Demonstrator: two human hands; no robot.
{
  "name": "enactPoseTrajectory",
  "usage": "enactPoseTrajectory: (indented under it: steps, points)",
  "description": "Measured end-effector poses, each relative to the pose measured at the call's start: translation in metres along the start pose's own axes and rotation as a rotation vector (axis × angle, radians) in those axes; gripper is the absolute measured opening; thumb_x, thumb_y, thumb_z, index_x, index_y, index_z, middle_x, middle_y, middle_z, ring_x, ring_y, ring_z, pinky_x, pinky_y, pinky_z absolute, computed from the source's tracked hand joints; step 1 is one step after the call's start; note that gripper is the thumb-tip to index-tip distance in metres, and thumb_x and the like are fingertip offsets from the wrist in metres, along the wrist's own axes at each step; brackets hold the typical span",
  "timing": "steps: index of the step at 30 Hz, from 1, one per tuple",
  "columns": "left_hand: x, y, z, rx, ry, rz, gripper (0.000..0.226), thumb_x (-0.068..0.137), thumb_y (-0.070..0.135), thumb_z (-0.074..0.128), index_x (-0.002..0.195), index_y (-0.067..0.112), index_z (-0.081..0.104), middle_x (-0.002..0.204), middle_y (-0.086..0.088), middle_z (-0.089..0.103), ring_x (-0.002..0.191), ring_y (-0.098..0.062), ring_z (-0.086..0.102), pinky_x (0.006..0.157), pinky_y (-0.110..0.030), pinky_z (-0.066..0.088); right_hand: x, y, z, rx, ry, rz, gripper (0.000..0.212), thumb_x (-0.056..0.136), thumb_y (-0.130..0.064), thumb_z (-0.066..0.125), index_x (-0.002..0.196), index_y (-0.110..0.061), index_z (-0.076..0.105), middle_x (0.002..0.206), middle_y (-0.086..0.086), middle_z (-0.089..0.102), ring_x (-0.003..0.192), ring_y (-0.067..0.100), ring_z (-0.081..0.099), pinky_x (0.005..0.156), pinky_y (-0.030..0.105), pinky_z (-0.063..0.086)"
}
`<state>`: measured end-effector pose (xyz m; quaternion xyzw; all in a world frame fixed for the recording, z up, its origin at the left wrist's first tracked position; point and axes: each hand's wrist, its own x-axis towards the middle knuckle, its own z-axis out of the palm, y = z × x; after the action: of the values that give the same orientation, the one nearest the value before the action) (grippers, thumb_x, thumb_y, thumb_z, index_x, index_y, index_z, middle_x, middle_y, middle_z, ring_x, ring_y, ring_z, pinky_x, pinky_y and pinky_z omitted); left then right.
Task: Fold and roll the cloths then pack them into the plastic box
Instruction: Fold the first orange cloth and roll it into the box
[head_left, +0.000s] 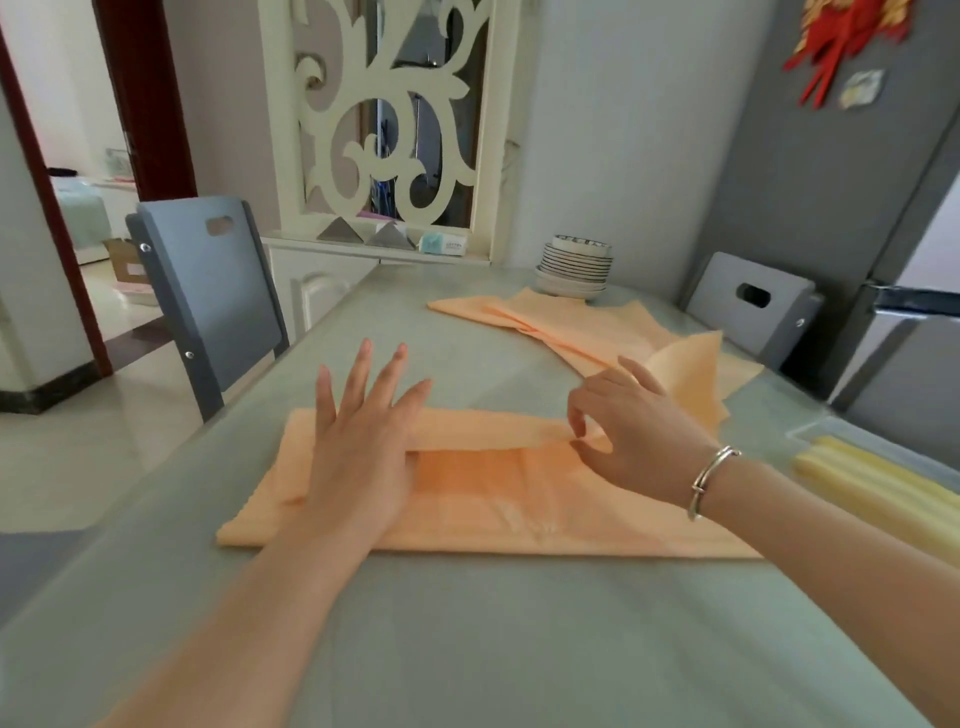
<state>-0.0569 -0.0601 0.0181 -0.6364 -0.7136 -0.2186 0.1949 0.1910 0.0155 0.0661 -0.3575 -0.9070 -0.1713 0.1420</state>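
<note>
Because a soft cloth slides when one edge is pulled, the left hand lies flat on the near cloth, fingers straight and spread wide, pinning its left part to the bench. That leaves the folded strip along the far edge free to be worked from the other side. There the right hand, a bangle on its wrist, pinches the end of that strip between thumb and curled fingers, lifting it slightly off the layer beneath. The likely reason is to draw the fold straight and taut against the anchoring palm before rolling starts.

The cloth is peach, lies in the middle of the bench close to the person, and is only partly folded; judging from this, the task is at the folding step for this piece.

Farther back and to the right, more peach cloths lie loosely piled, one corner standing up just behind the right hand, probably waiting their turn within easy reach. Behind them a stack of plates stands near the wall.

At the far right edge sits the plastic box, only partly in view, with pale yellow rolls lying side by side in it, apparently cloths already packed.
</note>
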Motion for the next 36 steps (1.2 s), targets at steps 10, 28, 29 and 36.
enactPoseTrajectory:
  steps: [10,28,29,36]
  points:
    - [-0.031,0.002,-0.023,-0.037,-0.271,0.009,0.068,0.084,-0.006,0.038,0.135,0.038,0.047,0.145,0.017,0.040,0.141,-0.004,0.024,0.117,-0.033,-0.006,-0.081,0.012,0.011,-0.054,0.019,0.226,0.025,0.058,-0.008,0.074,0.072,-0.022,0.059,0.074,-0.005,0.060,0.076,0.022,0.061,0.082,0.028,0.042]
    - [-0.042,-0.010,-0.022,-0.074,-0.349,-0.134,0.062,0.082,0.003,0.043,0.131,0.039,0.049,0.141,0.014,0.047,0.140,-0.012,0.029,0.118,-0.040,0.006,-0.121,0.010,0.014,0.327,-0.071,0.574,0.024,0.082,-0.012,0.047,0.075,-0.034,0.044,0.107,-0.010,0.065,0.105,0.017,0.058,0.078,0.040,0.051]
    - [-0.041,-0.008,-0.023,-0.169,-0.288,-0.119,0.061,0.078,0.002,0.047,0.126,0.038,0.055,0.135,0.015,0.052,0.136,-0.010,0.035,0.117,-0.040,0.010,-0.121,0.010,0.015,0.352,-0.067,0.584,0.025,0.082,-0.012,0.047,0.073,-0.035,0.043,0.107,-0.011,0.065,0.105,0.017,0.059,0.078,0.041,0.051]
    - [-0.042,0.017,-0.019,-0.385,-0.067,0.341,0.021,0.072,0.011,0.074,0.083,0.029,0.073,0.087,0.018,0.070,0.086,-0.009,0.062,0.080,-0.027,0.049,-0.122,0.008,0.006,0.506,0.013,0.622,0.025,0.081,-0.009,0.053,0.074,-0.032,0.046,0.104,-0.014,0.062,0.104,0.017,0.059,0.084,0.040,0.049]
